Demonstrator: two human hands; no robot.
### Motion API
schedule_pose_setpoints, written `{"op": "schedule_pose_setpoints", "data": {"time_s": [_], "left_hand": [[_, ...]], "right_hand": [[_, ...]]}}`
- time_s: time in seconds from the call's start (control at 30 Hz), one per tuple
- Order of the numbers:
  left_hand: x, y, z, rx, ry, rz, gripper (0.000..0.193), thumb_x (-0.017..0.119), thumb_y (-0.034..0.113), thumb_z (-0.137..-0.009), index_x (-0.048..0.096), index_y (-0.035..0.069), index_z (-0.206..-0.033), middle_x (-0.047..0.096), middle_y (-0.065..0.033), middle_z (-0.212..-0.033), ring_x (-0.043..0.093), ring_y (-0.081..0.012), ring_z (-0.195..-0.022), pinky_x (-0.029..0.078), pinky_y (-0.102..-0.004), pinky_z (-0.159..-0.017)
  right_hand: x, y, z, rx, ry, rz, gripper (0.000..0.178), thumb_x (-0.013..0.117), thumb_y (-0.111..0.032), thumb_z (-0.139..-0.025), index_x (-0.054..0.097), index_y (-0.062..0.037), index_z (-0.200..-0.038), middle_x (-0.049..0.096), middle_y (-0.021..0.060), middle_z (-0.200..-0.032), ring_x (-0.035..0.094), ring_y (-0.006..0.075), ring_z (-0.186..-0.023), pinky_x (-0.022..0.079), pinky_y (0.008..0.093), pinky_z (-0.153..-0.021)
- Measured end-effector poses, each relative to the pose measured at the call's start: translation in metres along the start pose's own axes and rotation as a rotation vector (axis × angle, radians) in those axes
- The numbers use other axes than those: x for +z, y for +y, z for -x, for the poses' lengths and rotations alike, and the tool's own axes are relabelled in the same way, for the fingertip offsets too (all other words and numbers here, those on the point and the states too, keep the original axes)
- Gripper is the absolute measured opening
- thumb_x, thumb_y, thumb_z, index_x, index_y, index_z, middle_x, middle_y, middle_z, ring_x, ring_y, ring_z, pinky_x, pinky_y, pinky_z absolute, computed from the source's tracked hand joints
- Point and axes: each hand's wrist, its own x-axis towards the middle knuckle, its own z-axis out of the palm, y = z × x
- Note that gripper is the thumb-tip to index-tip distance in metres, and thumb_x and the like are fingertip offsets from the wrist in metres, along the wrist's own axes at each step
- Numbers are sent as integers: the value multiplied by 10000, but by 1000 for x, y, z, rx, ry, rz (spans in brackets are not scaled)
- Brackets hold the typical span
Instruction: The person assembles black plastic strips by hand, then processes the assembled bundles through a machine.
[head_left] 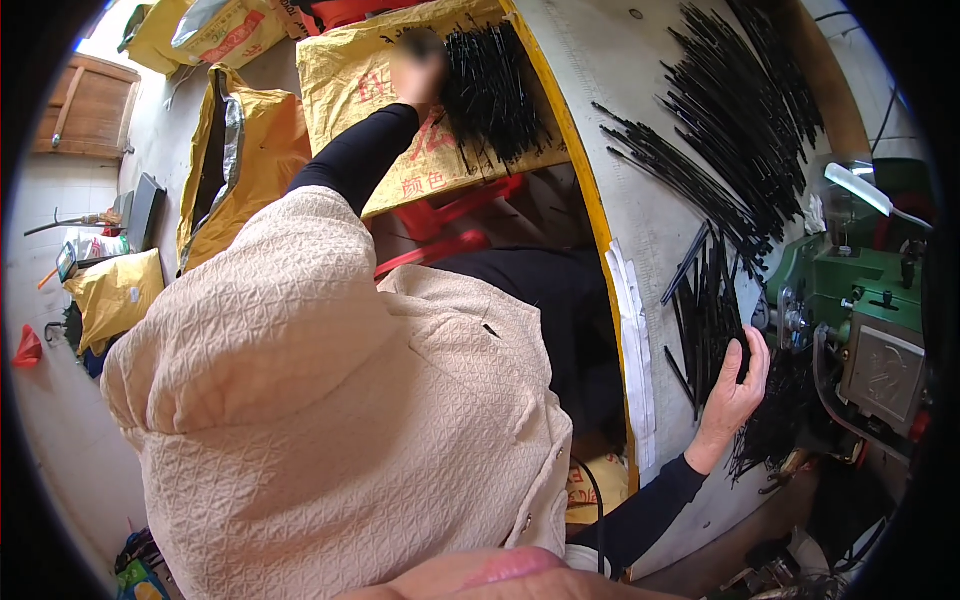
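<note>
Right hand point(735, 385) was nearer, thumb parted from fingers at black strips point(714, 305) pointing away, left hand point(420, 72) too blurry to tell.

The left hand point(420, 70), partly blurred, is just beside a pile of thin black strips point(492, 95) on a yellow sack point(345, 110). The right hand point(733, 395) has its thumb and bent fingers at a smaller bunch of black strips point(708, 300) on the pale surface point(640, 190); how firmly is unclear. A wide fan of similar strips point(740, 130) lies farther up, near a green machine point(868, 285).
</note>
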Motion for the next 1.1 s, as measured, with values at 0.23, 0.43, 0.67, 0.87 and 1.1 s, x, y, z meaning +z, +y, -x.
{"op": "schedule_pose_setpoints", "data": {"time_s": [0.23, 0.43, 0.67, 0.87, 1.1], "left_hand": [[5, -20, -15, 307, 68, -147, 479, 591, 352, -769, 623, -113, -880, 660, -252, -886, 642, -343, -814, 480, -414, -728], [19, -25, -36, 100, 131, 35, 386, 622, 354, -857, 572, -25, -912, 562, -84, -737, 525, -226, -629, 424, -388, -533], [5, -69, -99, 126, 334, 23, 349, 627, 385, -858, 586, 40, -830, 520, -22, -647, 449, -168, -537, 371, -319, -509], [15, 20, 25, 45, 10, 279, 328, 723, 350, -786, 614, 43, -824, 541, -10, -665, 468, -109, -536, 351, -286, -473], [21, -42, -64, 195, 64, -168, 292, 756, 286, -745, 609, 39, -698, 524, 1, -613, 467, -105, -516, 355, -288, -470]], "right_hand": [[1, 2, 0, -9, 6, 2, 242, 568, -146, -919, 598, 28, -1085, 617, 141, -1088, 571, 291, -1030, 428, 365, -913], [1, 1, 1, -3, 7, -3, 238, 564, -144, -922, 598, 28, -1082, 618, 140, -1086, 572, 290, -1028, 428, 366, -912], [-1, -3, -5, -17, -3, -19, 235, 562, -147, -923, 596, 27, -1076, 618, 135, -1080, 571, 285, -1026, 428, 364, -913], [0, -1, 0, 25, -1, -3, 242, 564, -152, -921, 596, 27, -1081, 616, 135, -1086, 568, 286, -1029, 425, 361, -917], [-1, -3, -3, 9, -9, -18, 250, 567, -162, -921, 598, 27, -1082, 614, 135, -1092, 568, 286, -1033, 424, 361, -922]]}}
